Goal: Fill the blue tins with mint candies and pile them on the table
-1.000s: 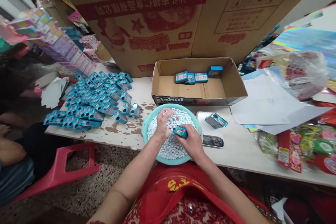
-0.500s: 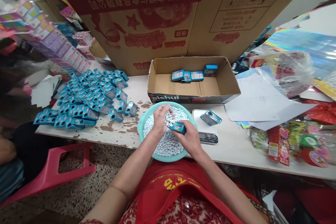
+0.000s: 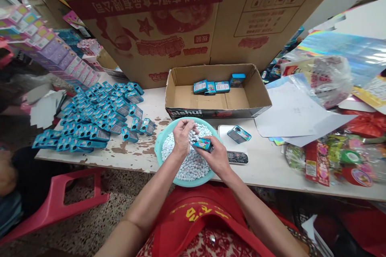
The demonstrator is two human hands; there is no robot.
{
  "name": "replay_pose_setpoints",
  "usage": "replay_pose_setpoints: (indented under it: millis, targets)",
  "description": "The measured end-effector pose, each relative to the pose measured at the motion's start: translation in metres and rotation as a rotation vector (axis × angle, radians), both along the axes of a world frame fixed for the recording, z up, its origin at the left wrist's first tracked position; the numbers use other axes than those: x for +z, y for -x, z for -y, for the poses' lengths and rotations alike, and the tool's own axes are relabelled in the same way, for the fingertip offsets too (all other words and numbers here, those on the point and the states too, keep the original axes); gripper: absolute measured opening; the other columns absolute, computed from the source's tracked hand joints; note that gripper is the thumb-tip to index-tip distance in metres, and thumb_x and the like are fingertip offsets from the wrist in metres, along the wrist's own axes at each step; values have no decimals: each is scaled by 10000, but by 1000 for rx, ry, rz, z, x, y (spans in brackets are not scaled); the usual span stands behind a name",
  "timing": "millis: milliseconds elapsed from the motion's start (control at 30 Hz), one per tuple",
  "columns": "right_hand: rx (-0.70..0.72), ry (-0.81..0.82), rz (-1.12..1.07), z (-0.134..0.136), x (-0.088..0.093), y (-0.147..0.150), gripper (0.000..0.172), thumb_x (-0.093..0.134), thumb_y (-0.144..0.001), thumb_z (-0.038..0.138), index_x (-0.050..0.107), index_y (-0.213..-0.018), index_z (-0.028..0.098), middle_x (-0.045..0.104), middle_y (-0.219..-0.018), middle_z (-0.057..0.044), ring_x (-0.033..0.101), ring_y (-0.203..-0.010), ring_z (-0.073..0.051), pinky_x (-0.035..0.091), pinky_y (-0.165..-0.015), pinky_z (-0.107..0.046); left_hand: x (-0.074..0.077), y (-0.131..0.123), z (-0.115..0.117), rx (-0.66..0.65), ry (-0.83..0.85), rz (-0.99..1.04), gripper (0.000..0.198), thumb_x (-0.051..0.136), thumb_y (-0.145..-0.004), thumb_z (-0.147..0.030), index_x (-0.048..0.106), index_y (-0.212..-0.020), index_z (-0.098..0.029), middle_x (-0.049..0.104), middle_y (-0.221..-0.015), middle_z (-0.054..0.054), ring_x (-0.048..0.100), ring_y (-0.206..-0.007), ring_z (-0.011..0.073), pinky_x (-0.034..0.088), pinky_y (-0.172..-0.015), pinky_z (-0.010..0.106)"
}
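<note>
My right hand (image 3: 217,157) grips a small blue candy box (image 3: 202,143), tilted over a turquoise basin (image 3: 158,153). Small white candies (image 3: 190,170) fill much of the basin. Close against the box's end, my left hand (image 3: 181,136) is curled around some of the same candies, several of which show at its fingers. Whether any are passing into the box is too small to tell. Just right of the basin, another blue box (image 3: 239,133) lies on a white scale (image 3: 223,132) with a dark panel.
Behind the basin stands an open carton (image 3: 181,102) with several blue boxes inside. Many blue boxes (image 3: 99,116) crowd the table's left. A large cardboard box (image 3: 223,20) rises at the back. Paper sheets (image 3: 289,116) and packaged sweets (image 3: 318,162) lie right; a pink stool (image 3: 57,204) stands lower left.
The view has shifted slightly, so the scene sits a little further left. Both hands keep nearly the same places over the basin, with the candies and the blue box still held.
</note>
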State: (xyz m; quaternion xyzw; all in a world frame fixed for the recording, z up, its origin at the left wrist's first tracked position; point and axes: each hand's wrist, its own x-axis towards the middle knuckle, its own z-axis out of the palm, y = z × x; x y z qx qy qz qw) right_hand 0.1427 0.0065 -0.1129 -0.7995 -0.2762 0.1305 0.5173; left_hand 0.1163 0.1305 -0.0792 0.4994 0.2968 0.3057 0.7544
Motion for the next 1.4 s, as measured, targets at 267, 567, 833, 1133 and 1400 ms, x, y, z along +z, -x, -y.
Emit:
replay_pose_setpoints:
  millis: [267,567,833,1133,1400]
  targets:
    - [-3,-13,-19,-1,0,-6,318,673,-707,375,594,-977,225,663,-994,-48,613,-951,-245,457,-840,-369,2,-5,-1,-22,6,4,258,693,-691,-367,534,-730,-167,596,-646,-17,572,-504,97,466,-520,235]
    - [-7,-45,-66,-4,3,-10,309,679,-705,365,612,-972,226,672,-979,-40,616,-927,-234,462,-820,-353,5,-10,-1,-60,-36,12,252,678,-713,-383,532,-719,-177,581,-632,-20,556,-510,92,463,-531,232]
    - [-17,-68,-104,-8,-2,-13,313,683,-696,325,614,-982,220,665,-991,-43,614,-948,-237,455,-845,-357,5,-9,1,-138,-63,31,220,652,-741,-366,541,-722,-177,581,-644,-14,539,-479,86,419,-499,218]
    - [-55,-209,-228,34,2,-20,366,758,-657,375,625,-966,229,660,-946,-31,622,-867,-217,483,-799,-348,-66,1,-54,-352,-740,-667,181,479,-829,-351,586,-816,-206,663,-953,60,585,-971,232,422,-908,393]
    - [-103,-202,-129,32,1,-24,340,737,-679,400,630,-944,214,662,-912,-31,619,-843,-205,491,-771,-335,-100,-1,-18,-516,-806,-868,193,570,-759,-354,602,-874,-202,627,-1045,111,518,-1074,337,342,-947,505]
